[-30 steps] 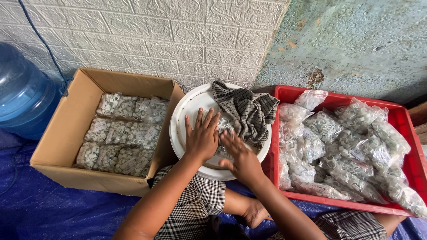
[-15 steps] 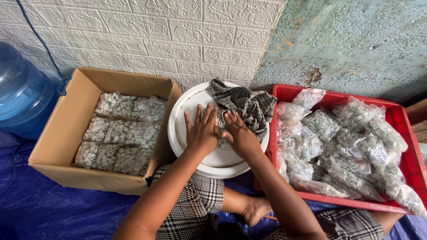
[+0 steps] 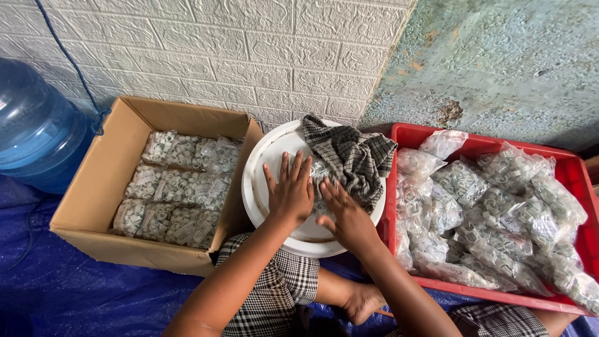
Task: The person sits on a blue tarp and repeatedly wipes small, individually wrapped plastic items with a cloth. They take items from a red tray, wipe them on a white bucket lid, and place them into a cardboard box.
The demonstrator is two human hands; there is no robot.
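Pressing flat, fingers spread and gripping nothing: 2 hands, left hand [image 3: 291,195] and right hand [image 3: 347,218], on a small clear bag [image 3: 319,170] atop the white round lid [image 3: 262,187], beside a checked cloth [image 3: 352,156]; risk judged: uneven pressure may split the bag, scattering pieces.

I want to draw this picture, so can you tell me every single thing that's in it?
Cardboard box: one, brown, left, open.
Small packets: many, clear with pale pieces, in the box.
White lid: one, round, middle.
Checked cloth: one, grey, on the lid's far right.
Red crate: one, right.
Bagged pieces: many, clear, in the crate.
Water bottle: one, blue, far left.
Tarp: blue, underneath.
Left hand: flat on the lid.
Right hand: on the lid, beside the cloth.
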